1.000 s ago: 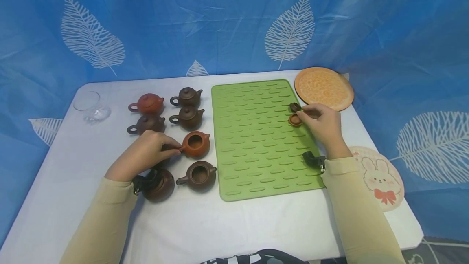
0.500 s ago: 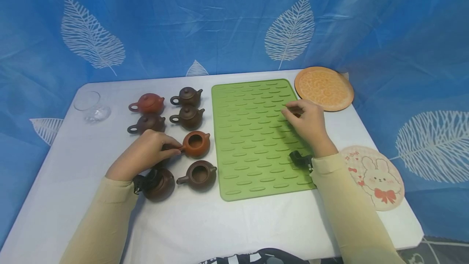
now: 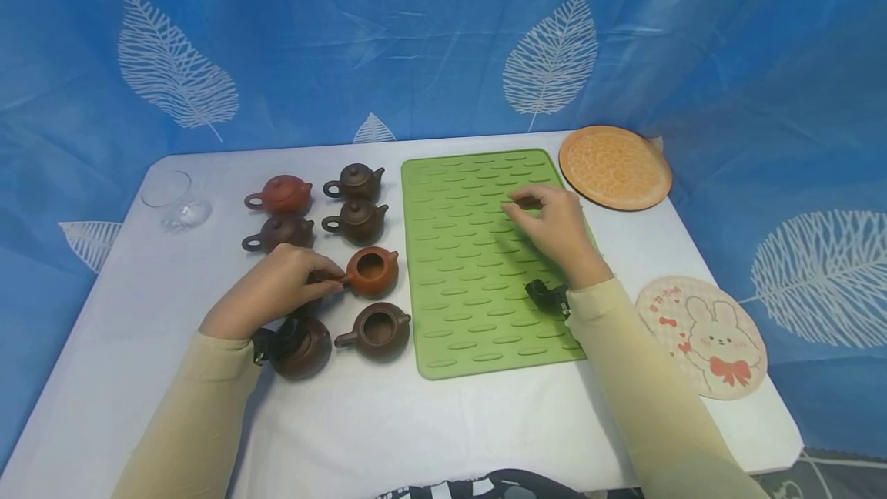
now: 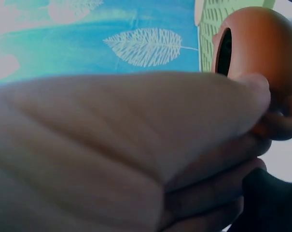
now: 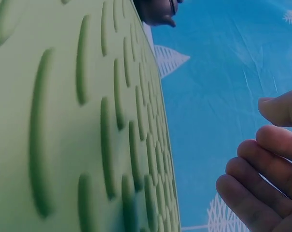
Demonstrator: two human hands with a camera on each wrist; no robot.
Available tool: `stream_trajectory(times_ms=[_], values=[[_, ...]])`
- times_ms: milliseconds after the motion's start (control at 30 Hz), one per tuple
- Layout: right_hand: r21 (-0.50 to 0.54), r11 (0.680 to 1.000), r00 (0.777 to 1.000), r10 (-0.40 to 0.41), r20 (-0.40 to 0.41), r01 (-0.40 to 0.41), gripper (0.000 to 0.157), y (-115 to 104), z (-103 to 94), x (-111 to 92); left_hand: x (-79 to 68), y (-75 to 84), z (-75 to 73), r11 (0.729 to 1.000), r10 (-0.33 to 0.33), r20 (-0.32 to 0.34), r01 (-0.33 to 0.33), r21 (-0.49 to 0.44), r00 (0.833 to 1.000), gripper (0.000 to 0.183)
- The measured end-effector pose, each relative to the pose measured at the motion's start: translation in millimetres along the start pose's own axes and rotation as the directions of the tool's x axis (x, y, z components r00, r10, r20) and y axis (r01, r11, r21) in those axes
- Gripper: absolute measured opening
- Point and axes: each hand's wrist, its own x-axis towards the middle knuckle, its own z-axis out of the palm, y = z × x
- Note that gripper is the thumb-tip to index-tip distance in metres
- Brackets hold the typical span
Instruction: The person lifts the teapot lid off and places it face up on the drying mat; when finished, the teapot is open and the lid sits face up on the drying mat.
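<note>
My left hand [image 3: 277, 287] pinches the handle of a lidless orange-brown clay teapot [image 3: 379, 283], which sits left of the green mat [image 3: 478, 268]. In the left wrist view, thumb and fingers meet at the handle of this teapot [image 4: 269, 46], whose dark opening shows. Over the right part of the mat, my right hand [image 3: 553, 231] has relaxed, bent fingers. The right wrist view shows a gap between its thumb [image 5: 281, 108] and fingers, with nothing held. The two small lids seen earlier on the mat are now hidden by this hand.
Below the held teapot stands a lidless dark teapot [image 3: 381, 341]; a brown pot [image 3: 308, 356] is partly under the left wrist. Several lidded teapots, including a red one [image 3: 286, 195], stand behind. Clear glassware [image 3: 185, 214] is far left. Round pads [image 3: 615, 168] lie at the right.
My right hand has moved left across the mat, away from the dark lid its fingertips were at, and now covers the lids' spot. The left hand and teapot stay put.
</note>
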Motion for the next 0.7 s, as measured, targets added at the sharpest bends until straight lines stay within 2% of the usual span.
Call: stream_trajectory(times_ms=[267, 500, 700], values=[[0.028, 1.0, 0.998, 0.006, 0.067, -0.008, 0.024, -11.4, 10.6, 9.5, -0.6, 4.7, -3.4, 1.0, -0.016, 0.024, 0.016, 0.0, 1.0, 0.015], [0.032, 0.999, 0.993, -0.021, 0.119, 0.017, 0.025, -21.7, 26.4, 20.2, -1.2, 9.3, -24.1, 0.999, 0.027, 0.017, -0.028, 0.047, 0.999, 0.015], [0.065, 0.994, 0.984, -0.094, 0.152, 0.085, 0.024, -34.6, 44.3, 34.7, 4.5, 7.1, -36.5, 0.998, 0.0, 0.003, 0.0, 0.066, 1.0, 0.017]])
